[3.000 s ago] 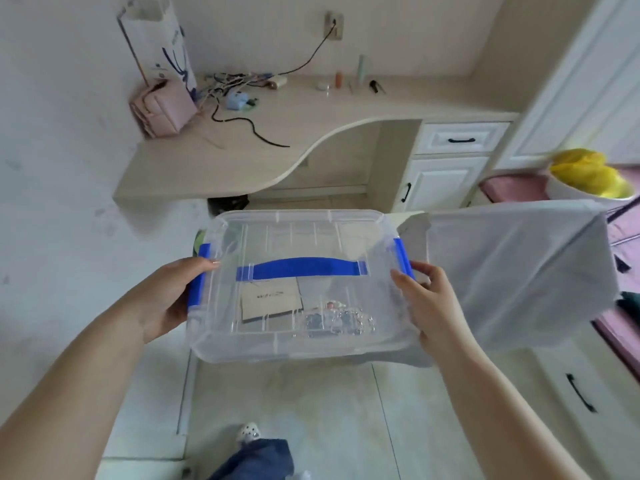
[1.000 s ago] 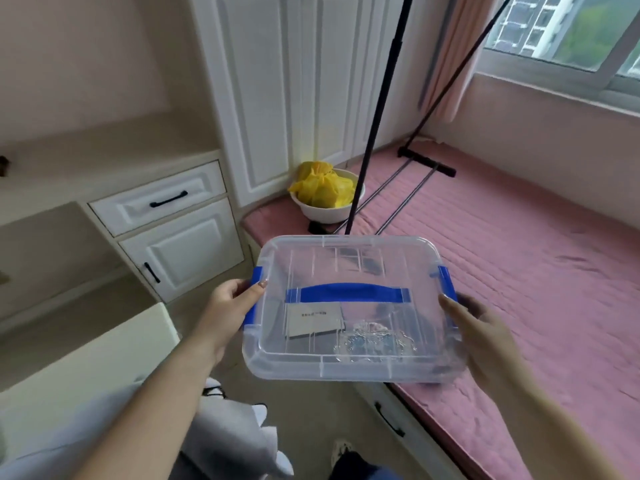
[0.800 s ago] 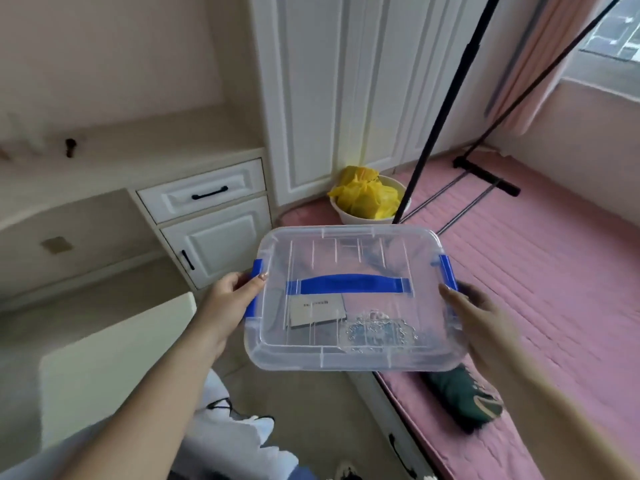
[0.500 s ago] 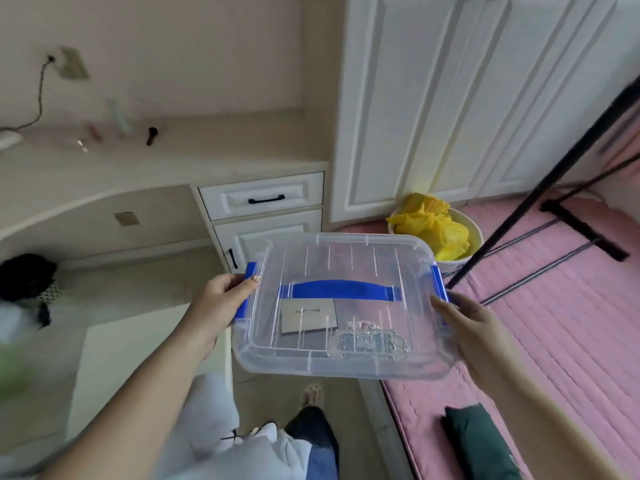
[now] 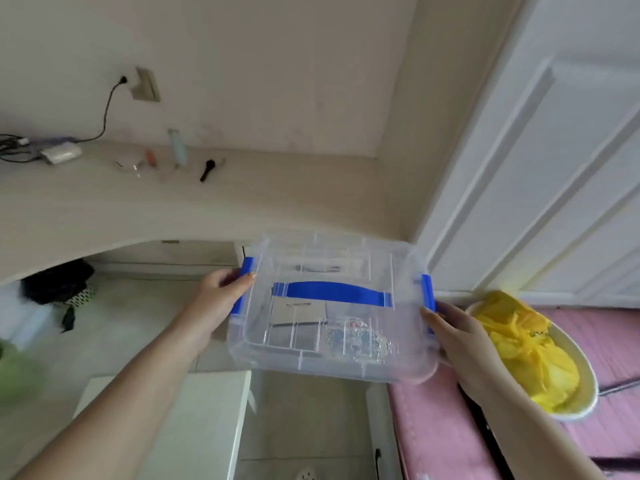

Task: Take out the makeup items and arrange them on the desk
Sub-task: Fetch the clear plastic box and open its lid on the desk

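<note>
I hold a clear plastic storage box (image 5: 332, 365) with a blue handle and blue side clips in the air in front of me. My left hand (image 5: 218, 296) grips its left side and my right hand (image 5: 460, 337) grips its right side. Through the lid I see a grey card (image 5: 299, 311) and a small patterned packet (image 5: 360, 339) lying inside. The pale wooden desk (image 5: 242, 202) lies beyond the box, with a few small makeup items on it: a black brush (image 5: 207, 169), a light blue tube (image 5: 178, 147) and an orange stick (image 5: 150, 157).
A white bowl (image 5: 585, 393) of yellow stuff sits on the pink mat (image 5: 436, 427) at the right. White cupboard doors (image 5: 554, 168) rise behind it. Cables and a charger (image 5: 60, 154) lie at the desk's left end. A white stool top (image 5: 194, 427) is below my left arm.
The view has swung left, back from the pink mat toward the desk. The box stays held between both hands and is now closer to the desk's edge.
</note>
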Available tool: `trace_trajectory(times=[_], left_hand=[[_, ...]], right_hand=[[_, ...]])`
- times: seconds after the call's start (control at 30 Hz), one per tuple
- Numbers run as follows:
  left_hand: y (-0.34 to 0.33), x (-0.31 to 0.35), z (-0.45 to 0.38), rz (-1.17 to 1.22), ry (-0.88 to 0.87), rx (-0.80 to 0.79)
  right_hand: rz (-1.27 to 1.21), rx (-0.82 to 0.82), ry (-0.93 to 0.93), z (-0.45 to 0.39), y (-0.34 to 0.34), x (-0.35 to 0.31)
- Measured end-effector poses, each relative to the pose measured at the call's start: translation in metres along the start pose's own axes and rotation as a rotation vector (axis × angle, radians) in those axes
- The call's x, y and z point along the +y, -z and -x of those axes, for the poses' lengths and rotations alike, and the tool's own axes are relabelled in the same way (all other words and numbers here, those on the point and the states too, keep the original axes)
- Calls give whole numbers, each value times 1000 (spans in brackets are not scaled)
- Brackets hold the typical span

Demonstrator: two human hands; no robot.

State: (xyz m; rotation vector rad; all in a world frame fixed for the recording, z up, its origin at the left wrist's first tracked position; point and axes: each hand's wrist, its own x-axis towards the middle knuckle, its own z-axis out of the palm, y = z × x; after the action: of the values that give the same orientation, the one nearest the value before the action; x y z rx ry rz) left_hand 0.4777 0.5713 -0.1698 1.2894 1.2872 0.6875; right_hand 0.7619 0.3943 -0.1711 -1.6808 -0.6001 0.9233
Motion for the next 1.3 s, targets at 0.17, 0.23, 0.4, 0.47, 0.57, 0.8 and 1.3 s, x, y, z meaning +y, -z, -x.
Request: trace_trajectory(times=[0.17,0.23,0.4,0.47,0.57,0.8,1.3], left_hand=[[3,19,-68,38,-16,79],[2,27,-93,38,-21,116],[-7,55,-174,-7,-41,216],[-12,68,-214,-24,-40,215],[-18,87,-268,-43,-10,186],[-37,127,-362,-44,-2,197],[-41,138,-490,60,119,118]], right_hand=[[63,-50,28,-83,-27,-33],[87,-62,50,-114,-37,-44],[105,-81,99,-213,-61,-71],[114,-89,102,-259,-69,-81],[130,-90,82,-318,-80,-94],[148,-107,33,-416,-105,-132],[180,18,-50,-492,-138,-148]])
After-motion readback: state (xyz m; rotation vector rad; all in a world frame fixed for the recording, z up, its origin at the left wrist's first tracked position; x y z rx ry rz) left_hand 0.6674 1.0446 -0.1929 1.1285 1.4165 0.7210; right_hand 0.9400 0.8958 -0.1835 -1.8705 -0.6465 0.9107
